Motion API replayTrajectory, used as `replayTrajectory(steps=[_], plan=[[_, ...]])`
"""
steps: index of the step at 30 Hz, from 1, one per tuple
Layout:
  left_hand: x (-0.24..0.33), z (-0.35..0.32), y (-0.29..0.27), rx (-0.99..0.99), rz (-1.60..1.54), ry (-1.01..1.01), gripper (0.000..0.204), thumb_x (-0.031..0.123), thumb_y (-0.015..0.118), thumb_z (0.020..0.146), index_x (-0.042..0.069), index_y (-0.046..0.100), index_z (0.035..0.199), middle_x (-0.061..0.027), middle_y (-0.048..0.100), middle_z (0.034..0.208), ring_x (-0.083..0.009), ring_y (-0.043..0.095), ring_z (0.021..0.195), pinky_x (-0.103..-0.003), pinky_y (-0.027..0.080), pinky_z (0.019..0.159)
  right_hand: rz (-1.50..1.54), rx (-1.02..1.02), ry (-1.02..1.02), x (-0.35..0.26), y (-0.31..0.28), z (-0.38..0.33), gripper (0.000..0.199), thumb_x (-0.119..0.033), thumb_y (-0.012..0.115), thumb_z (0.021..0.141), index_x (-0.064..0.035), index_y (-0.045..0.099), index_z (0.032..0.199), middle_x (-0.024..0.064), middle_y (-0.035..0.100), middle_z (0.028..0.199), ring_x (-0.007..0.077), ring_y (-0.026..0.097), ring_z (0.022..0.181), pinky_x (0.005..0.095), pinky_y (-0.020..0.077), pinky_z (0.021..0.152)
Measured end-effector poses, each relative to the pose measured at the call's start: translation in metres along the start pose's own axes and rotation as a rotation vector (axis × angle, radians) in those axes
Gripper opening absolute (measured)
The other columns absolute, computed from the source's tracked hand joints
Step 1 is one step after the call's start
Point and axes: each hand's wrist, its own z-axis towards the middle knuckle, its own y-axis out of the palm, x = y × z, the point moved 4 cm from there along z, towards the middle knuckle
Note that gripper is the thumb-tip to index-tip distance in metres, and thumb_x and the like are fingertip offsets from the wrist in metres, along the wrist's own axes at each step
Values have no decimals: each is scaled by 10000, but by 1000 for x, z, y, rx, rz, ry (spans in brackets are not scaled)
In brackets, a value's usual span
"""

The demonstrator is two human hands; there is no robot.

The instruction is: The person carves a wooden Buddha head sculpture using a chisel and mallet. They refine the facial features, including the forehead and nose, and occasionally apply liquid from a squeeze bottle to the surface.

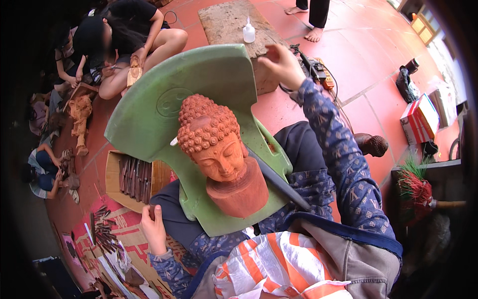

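A carved reddish wooden Buddha head (219, 154) lies tilted back on a green plastic chair piece (139, 114) across my lap. Its curled hair points toward the far side, and its round base sits nearest me. My right hand (284, 67) is stretched out with fingers apart, holding nothing, near a small white squeeze bottle (249, 32). That bottle stands upright on a worn wooden bench (219, 22). Left of the chair piece, my left hand (154, 230) pinches a small brown piece (152, 212), partly hidden by the fingers. A dark grey bar (281, 184) slants beside the base.
At my left are a cardboard box (117, 174) of carving tools and more tools (102, 224) spread on the floor. Several people sit carving at the far left. A power strip (326, 79) with cords, a dark carved head (371, 144) and a red-white box (420, 117) stand rightward.
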Motion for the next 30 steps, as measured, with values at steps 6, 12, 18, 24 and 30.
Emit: replayTrajectory(steps=[6,12,18,24,30], plan=[[-80,-14,49,292,-41,-163,280,239,621,890,-8,512,816,-135,553,668,-246,539,597,-383,438,592,-477,-5,204,39,49,115,802,-550,711,709,47,479,1192,242,553,1199,379,533,1126,447,439,937],[-74,-19,49,456,71,-147,241,211,615,878,5,541,775,-153,604,651,-343,595,600,-421,436,555,-441,79,242,76,74,108,650,-470,697,751,31,517,1124,225,631,1078,356,601,1044,443,462,894],[-78,-11,52,448,93,-142,239,225,610,879,14,562,779,-174,619,667,-369,612,599,-449,438,530,444,229,201,5,5,51,428,-222,764,782,60,512,980,102,585,879,138,612,773,220,539,582],[-77,-2,50,416,240,-219,297,308,591,875,28,603,775,-184,625,660,-394,614,628,-482,454,556,721,55,278,-62,-67,-88,313,-184,549,940,-9,528,1198,62,619,981,90,561,803,220,403,596],[-82,-3,50,413,234,-243,307,333,584,876,39,623,798,-181,634,673,-392,619,632,-480,459,556,801,206,290,-107,-94,-168,405,-218,572,903,37,449,1192,106,566,972,101,472,674,204,352,515]])
